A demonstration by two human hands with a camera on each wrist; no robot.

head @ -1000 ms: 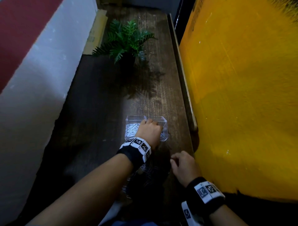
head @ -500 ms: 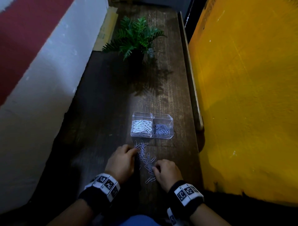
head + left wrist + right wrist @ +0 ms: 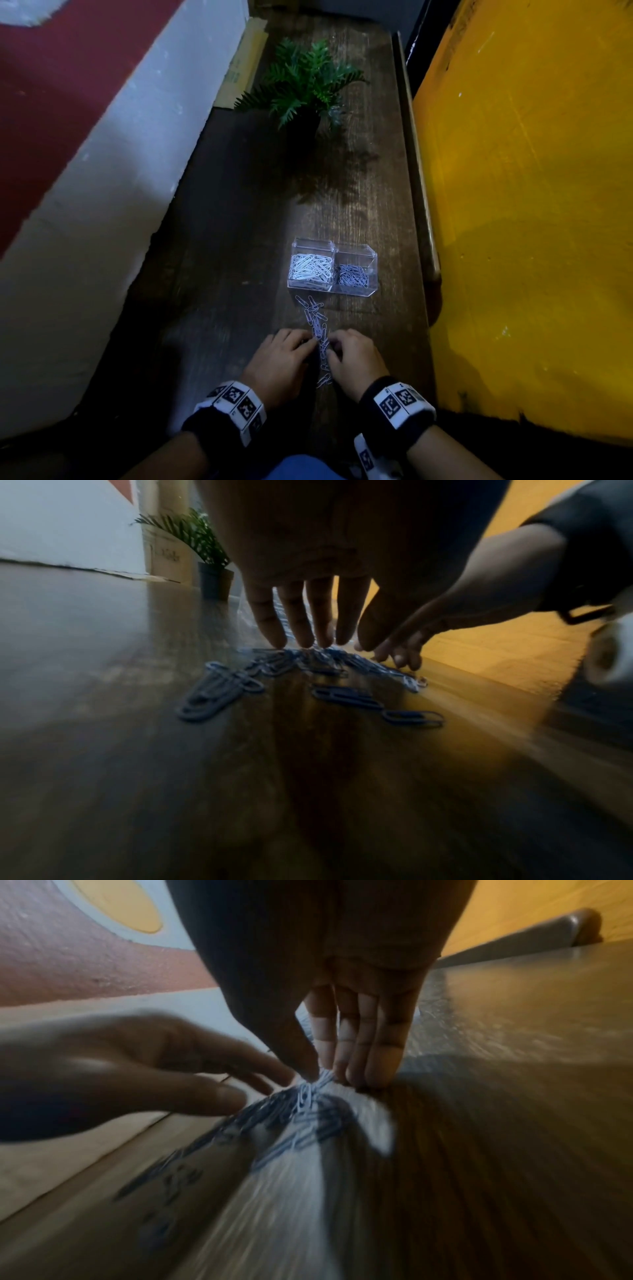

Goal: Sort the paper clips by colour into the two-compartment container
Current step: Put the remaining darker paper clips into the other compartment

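A clear two-compartment container point(image 3: 371, 257) stands on the wooden table. White clips point(image 3: 310, 267) fill its left half and blue clips point(image 3: 352, 275) its right half. A strip of loose paper clips point(image 3: 317, 322) runs from the container toward me. My left hand point(image 3: 308, 342) sits at the pile's left side. In the left wrist view its straight fingers point(image 3: 294, 639) touch the clips point(image 3: 219, 693) with their tips. My right hand point(image 3: 334, 347) is at the pile's right side. In the blurred right wrist view the right hand point(image 3: 320, 1073) pinches clips point(image 3: 308, 1096) between thumb and fingers.
A potted fern point(image 3: 305, 85) stands farther back on the table point(image 3: 239, 240). A white and red wall point(image 3: 85, 171) borders the left side. A yellow wall point(image 3: 531, 205) and a raised wooden edge point(image 3: 416, 171) border the right. Cardboard point(image 3: 239, 68) leans at the back left.
My left hand has come back from the container to the loose pile. Both hands have closed in on the pile from either side, and the right fingers now pinch clips.
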